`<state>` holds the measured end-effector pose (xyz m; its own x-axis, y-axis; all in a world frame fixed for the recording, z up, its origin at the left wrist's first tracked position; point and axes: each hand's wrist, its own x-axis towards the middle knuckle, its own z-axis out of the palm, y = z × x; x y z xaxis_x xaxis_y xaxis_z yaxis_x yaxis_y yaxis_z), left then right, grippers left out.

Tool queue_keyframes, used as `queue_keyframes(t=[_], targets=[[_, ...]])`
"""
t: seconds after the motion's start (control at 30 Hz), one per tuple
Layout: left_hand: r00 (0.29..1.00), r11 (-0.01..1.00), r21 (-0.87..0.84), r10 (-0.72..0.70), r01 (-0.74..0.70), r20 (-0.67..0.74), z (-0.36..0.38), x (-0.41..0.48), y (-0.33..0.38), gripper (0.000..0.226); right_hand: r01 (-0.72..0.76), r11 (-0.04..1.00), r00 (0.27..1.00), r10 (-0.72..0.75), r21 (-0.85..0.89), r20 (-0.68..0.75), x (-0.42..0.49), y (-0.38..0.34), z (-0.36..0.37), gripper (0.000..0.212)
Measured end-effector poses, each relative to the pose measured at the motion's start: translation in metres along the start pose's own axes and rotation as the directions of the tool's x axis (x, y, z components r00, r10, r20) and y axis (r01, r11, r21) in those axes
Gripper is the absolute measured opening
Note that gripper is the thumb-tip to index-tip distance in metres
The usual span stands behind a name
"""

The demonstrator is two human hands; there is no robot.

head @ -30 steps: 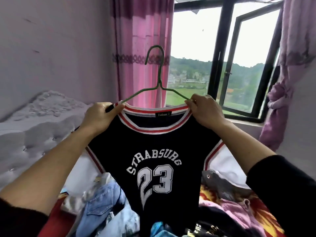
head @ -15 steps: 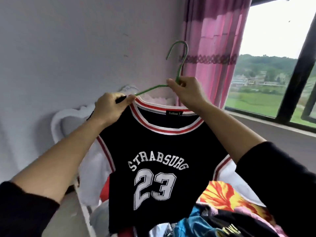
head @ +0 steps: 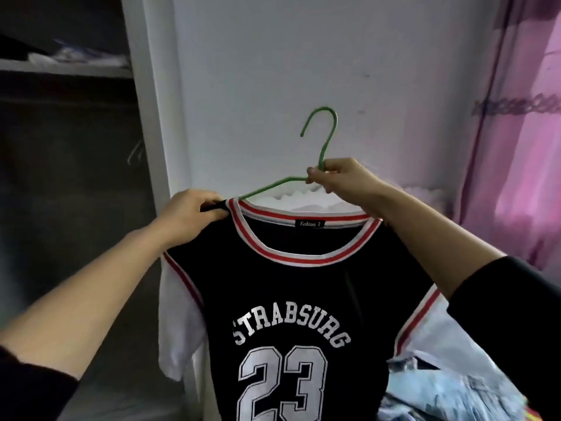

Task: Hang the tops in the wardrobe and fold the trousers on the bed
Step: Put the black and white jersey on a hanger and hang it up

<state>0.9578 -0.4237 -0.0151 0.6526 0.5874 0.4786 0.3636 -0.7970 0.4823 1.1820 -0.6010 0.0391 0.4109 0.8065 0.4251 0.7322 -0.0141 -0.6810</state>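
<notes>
A black jersey top (head: 291,293) with white sleeves, a red and white collar and "STRABSURG 23" on the front hangs on a green wire hanger (head: 324,138) in front of me. My left hand (head: 188,217) grips the top's left shoulder. My right hand (head: 340,177) pinches the hanger at the base of its hook. The open wardrobe (head: 69,177) is at the left, dark inside, with a shelf near its top. The hanger's right arm is hidden inside the top.
The wardrobe's white side panel (head: 151,117) stands between the wardrobe and the pale wall (head: 303,56). A pink curtain (head: 522,147) hangs at the right. Light blue denim (head: 440,390) lies on the bed at the lower right.
The view has swung left from the window to the wardrobe. The top on its hanger has come with it. My right hand keeps its pinch below the hook.
</notes>
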Motion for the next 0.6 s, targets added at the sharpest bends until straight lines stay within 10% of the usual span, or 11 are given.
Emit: queue_keyframes(t=[0.4, 0.6], targets=[[0.949, 0.934, 0.23, -0.3, 0.272, 0.097, -0.119, -0.003, -0.231, 0.019, 0.219, 0.958, 0.889, -0.118, -0.185, 0.442, 0.131, -0.124, 0.232, 0.025], [0.919, 0.908, 0.157, -0.366, 0.387, -0.147, -0.164, 0.024, -0.315, 0.034, 0.337, 0.887, 0.866, -0.16, -0.315, 0.474, 0.203, -0.173, 0.339, 0.037]])
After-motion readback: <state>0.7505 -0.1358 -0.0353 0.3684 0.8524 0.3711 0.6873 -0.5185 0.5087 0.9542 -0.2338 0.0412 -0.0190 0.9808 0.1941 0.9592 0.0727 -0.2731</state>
